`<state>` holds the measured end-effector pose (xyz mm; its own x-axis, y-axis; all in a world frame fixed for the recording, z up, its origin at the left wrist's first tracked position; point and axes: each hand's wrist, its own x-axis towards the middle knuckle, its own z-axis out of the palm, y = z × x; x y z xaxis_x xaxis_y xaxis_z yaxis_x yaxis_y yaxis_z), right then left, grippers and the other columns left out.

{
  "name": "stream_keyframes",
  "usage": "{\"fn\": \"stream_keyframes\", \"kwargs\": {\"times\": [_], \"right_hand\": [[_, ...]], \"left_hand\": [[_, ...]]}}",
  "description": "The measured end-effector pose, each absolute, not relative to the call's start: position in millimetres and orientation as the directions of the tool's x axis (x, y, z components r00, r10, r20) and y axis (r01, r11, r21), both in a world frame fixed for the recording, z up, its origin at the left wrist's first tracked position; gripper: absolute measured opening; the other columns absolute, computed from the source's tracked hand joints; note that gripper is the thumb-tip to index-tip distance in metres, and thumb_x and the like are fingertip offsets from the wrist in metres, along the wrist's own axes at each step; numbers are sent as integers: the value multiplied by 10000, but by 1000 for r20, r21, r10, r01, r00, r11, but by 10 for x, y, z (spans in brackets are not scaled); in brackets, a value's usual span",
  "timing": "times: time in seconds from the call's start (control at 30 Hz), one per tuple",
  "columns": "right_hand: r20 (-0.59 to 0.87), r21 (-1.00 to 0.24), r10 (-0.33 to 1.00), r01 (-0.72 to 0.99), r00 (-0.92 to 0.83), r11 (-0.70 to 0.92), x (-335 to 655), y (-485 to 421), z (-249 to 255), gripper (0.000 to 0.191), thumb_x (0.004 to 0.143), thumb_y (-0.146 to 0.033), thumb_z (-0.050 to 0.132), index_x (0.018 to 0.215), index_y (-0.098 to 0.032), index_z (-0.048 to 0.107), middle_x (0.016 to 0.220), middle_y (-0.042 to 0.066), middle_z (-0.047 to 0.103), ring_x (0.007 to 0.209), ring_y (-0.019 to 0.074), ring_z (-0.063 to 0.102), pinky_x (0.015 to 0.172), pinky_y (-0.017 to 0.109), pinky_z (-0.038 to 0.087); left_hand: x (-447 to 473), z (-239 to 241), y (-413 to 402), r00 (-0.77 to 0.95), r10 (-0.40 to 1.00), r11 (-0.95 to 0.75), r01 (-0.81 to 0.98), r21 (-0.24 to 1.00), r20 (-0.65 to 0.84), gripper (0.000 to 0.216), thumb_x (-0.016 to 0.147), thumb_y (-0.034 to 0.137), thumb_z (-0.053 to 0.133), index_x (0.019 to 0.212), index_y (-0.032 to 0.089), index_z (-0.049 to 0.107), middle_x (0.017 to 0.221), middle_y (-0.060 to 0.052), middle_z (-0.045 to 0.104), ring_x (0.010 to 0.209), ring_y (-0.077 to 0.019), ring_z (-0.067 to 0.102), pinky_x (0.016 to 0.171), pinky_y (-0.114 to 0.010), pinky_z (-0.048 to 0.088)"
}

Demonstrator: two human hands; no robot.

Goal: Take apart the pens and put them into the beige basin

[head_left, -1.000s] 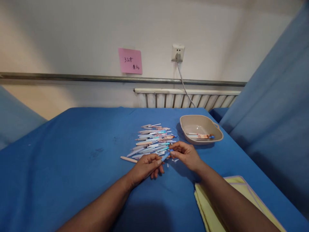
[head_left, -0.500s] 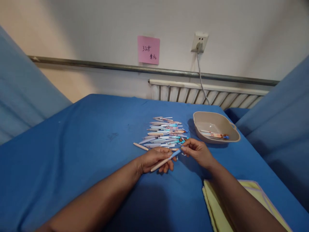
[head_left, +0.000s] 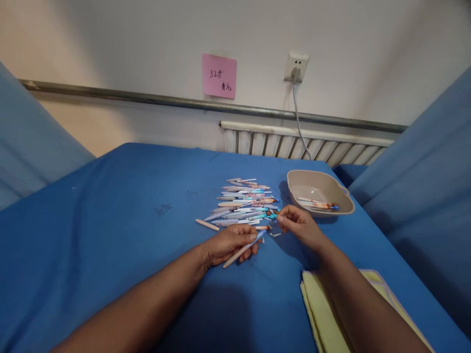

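Left hand (head_left: 230,242) pinches a light, stiff, slim pen (head_left: 243,249) mid-barrel; right hand (head_left: 300,225), just beyond that grip, is closed on something too small to tell

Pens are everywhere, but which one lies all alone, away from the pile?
The plain peach pen, lying by itself on the blue cloth just left of the pile.

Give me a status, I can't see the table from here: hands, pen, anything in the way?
Left hand grip shut on pen. Right hand pinched at the pen pile, its hold too small to tell. Tray holds a few pens, beside the right hand.
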<state>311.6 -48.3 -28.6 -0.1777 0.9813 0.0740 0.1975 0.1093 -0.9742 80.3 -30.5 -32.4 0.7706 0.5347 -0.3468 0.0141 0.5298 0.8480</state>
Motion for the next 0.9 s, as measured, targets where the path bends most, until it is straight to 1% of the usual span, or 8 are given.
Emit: {"fn": "stream_keyframes", "kwargs": {"times": [0.07, 0.1, 0.17, 0.23, 0.3, 0.43, 0.7, 0.9], "right_hand": [[48, -932, 979, 344, -198, 115, 3233, -453, -309, 159, 789, -345, 573, 756, -195, 533, 614, -29, 531, 544, 112, 474, 528, 233, 381], [37, -884, 975, 448, -217, 134, 3279, -445, -323, 106, 785, -293, 557, 749, -195, 542, 610, -30, 528, 543, 114, 465, 525, 232, 363], [29, -740, 967, 645, -253, 191, 3333, -441, -349, 46, 763, -195, 532, 729, -192, 562, 607, -26, 534, 550, 117, 459, 533, 236, 333], [29, -618, 956, 746, -292, 246, 3338, -448, -365, 83, 742, -128, 521, 730, -186, 579, 645, -11, 565, 586, 124, 484, 565, 239, 335], [35, -574, 941, 763, -338, 295, 3311, -461, -369, 103, 736, -104, 534, 770, -179, 595, 742, 15, 601, 657, 134, 521, 617, 239, 362], [23, -537, 917, 768, -398, 348, 3229, -490, -350, 141, 763, -155, 591, 896, -182, 630, 906, 55, 596, 747, 150, 546, 700, 254, 393], [-47, -372, 914, 857, -402, 357, 3093, -505, -277, 106, 836, -156, 536, 878, -159, 634, 944, 93, 617, 876, 189, 554, 764, 262, 367], [-9, -202, 921, 903, -390, 380, 3022, -542, -172, 98, 861, -207, 535, 893, -183, 624, 1062, 80, 609, 981, 216, 512, 799, 302, 309]], "left_hand": [[805, -332, -299, 750, 564, 531, -8, 847, -346, 329, 756, 419, 675, 861, 132, 555, 676, -16, 621, 430, -55, 499, 396, -160, 368], [805, -335, -294, 737, 581, 531, -21, 847, -346, 320, 763, 414, 669, 858, 134, 547, 677, -13, 611, 432, -51, 487, 391, -157, 352], [804, -335, -284, 719, 603, 532, -39, 846, -346, 302, 776, 402, 659, 846, 137, 531, 678, -5, 590, 431, -43, 463, 381, -153, 318], [806, -326, -277, 713, 609, 535, -46, 844, -347, 294, 779, 395, 656, 831, 141, 517, 675, 0, 577, 427, -39, 448, 378, -153, 296], [811, -313, -275, 712, 609, 539, -46, 841, -351, 297, 774, 394, 660, 822, 144, 508, 671, 3, 571, 424, -40, 446, 378, -156, 288], [823, -296, -281, 698, 618, 546, -51, 836, -361, 300, 759, 382, 676, 816, 147, 498, 668, 3, 569, 431, -47, 452, 378, -160, 283], [809, -339, -273, 708, 620, 547, -80, 833, -339, 284, 779, 371, 666, 826, 146, 498, 681, 1, 573, 439, -43, 453, 383, -154, 302], [794, -359, -264, 698, 631, 533, -71, 843, -340, 264, 796, 359, 650, 849, 147, 503, 688, -4, 580, 450, -48, 465, 387, -150, 320]]}}
